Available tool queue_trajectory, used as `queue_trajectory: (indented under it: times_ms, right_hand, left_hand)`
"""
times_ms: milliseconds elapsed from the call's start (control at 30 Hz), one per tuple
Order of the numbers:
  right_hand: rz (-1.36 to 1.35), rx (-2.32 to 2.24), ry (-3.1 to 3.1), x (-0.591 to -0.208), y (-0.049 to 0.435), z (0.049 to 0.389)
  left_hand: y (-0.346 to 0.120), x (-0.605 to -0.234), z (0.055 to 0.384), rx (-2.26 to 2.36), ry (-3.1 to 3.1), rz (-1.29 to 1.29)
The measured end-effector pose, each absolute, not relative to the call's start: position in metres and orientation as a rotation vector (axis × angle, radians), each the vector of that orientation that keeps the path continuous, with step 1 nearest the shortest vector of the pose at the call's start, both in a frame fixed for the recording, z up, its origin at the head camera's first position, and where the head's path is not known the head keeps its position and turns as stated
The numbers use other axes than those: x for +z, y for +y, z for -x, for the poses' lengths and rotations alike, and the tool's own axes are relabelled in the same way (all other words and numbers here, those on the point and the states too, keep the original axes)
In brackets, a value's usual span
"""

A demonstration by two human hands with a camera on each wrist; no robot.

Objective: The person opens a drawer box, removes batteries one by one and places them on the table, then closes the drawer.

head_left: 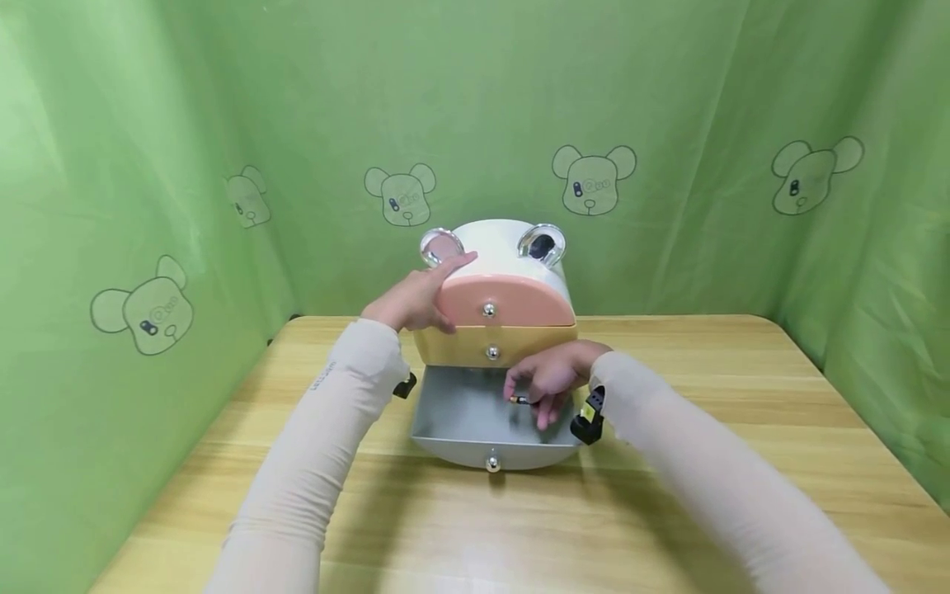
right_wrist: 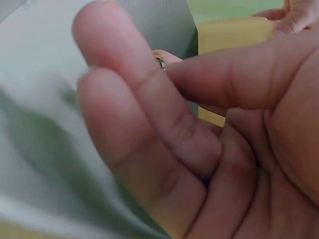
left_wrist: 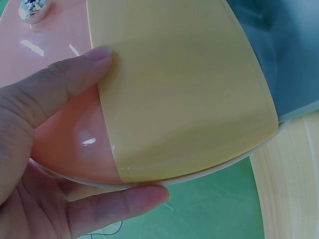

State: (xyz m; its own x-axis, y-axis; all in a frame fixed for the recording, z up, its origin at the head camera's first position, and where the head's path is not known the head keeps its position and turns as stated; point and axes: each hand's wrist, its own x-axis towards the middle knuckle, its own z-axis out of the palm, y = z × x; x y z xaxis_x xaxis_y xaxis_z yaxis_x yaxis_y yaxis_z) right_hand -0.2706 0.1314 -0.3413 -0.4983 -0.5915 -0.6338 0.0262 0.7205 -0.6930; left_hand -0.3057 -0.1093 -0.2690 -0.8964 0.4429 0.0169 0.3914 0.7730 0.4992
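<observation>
A small drawer cabinet with a white rounded top (head_left: pixel 493 243) stands on the table, its pink drawer (head_left: pixel 519 299) and yellow drawer (head_left: pixel 453 346) closed. The grey bottom drawer (head_left: pixel 460 412) is pulled out. My left hand (head_left: pixel 416 299) grips the cabinet's left side; in the left wrist view its thumb (left_wrist: pixel 75 74) lies on the front near the pink-yellow seam, with another finger along the side edge. Over the grey drawer, my right hand (head_left: pixel 552 375) pinches a small dark battery (head_left: pixel 519 400) with a gold-coloured end. In the right wrist view, fingers mostly hide the battery (right_wrist: pixel 160 63).
Silver ball knobs (head_left: pixel 493 464) sit on the drawer fronts, and two shiny ear shapes (head_left: pixel 542 244) rise from the top. The wooden table (head_left: pixel 712 396) extends to both sides. A green curtain (head_left: pixel 475 99) with bear drawings surrounds it.
</observation>
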Motion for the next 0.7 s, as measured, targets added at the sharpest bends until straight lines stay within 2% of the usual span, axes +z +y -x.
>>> queue_trajectory:
  times_ms: [700]
  right_hand:
    - [0.501,-0.833,2.014,-0.327,0.171,0.266]
  left_hand:
    - [-0.110,-0.269,0.308,0.726,2.875,-0.726]
